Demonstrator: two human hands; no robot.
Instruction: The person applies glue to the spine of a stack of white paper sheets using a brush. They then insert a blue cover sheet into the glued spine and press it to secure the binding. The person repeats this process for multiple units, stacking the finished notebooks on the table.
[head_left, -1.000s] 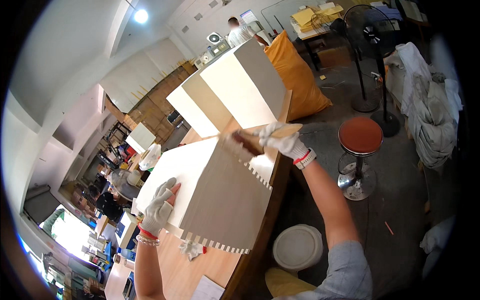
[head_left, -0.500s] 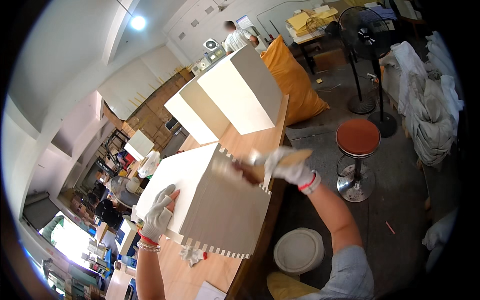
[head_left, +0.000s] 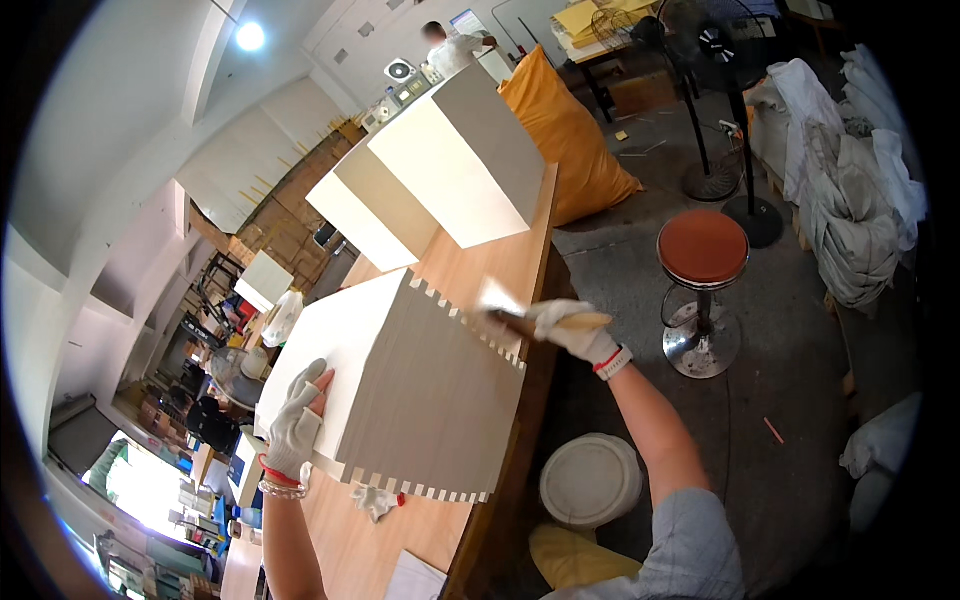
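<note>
A large block of white card sheets [head_left: 430, 400], stacked in layers with notched edges, stands on the wooden table [head_left: 345, 545]. My left hand [head_left: 296, 415], in a white glove with bare fingertips, lies flat on the block's white top face. My right hand [head_left: 572, 330], also gloved, is closed round a wooden-handled brush [head_left: 512, 322] just beyond the block's right notched edge. Motion blurs the brush's head, and whether it touches the block I cannot tell. A loose white glove [head_left: 375, 502] lies by the block's near edge.
Two more white blocks [head_left: 455, 165] stand farther along the table. To the right are an orange sack [head_left: 570, 140], a red-topped stool [head_left: 703, 247], black standing fans [head_left: 715, 45] and a lidded white bucket [head_left: 590, 480]. A person [head_left: 455, 50] stands at the back.
The brush has moved off the block's grey side to its far right edge. My left hand stays on the block. The whole view has shifted slightly.
</note>
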